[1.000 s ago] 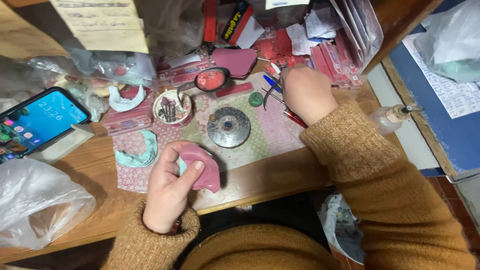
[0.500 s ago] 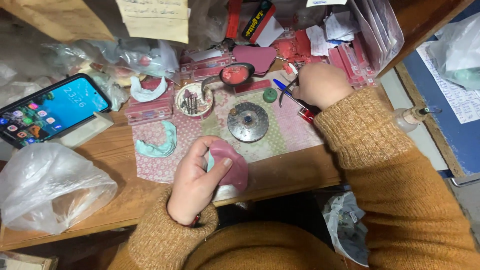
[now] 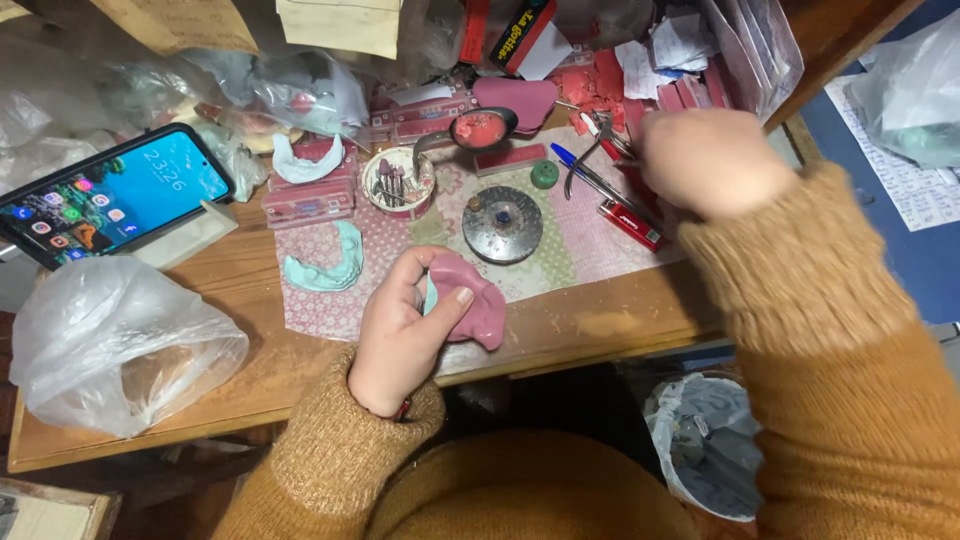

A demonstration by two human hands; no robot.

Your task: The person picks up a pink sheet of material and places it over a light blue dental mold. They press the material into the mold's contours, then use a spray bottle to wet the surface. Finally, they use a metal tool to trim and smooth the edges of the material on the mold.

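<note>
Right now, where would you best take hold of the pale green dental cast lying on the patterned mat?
Probably pinch the pale green dental cast across the curved back of its arch, coming from above: it lies flat and apart from the left hand.

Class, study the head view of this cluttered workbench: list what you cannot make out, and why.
- Right hand: motion-blurred, so its grip on the metal tool is unclear.
- Teal piece under the pink slab: mostly hidden by the left hand.
- White plastic bag: contents clouded by the film.

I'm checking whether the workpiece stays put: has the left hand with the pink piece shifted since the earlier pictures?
No. The left hand holds the pink piece at the same spot below the round metal disc, at the mat's near edge.
</note>
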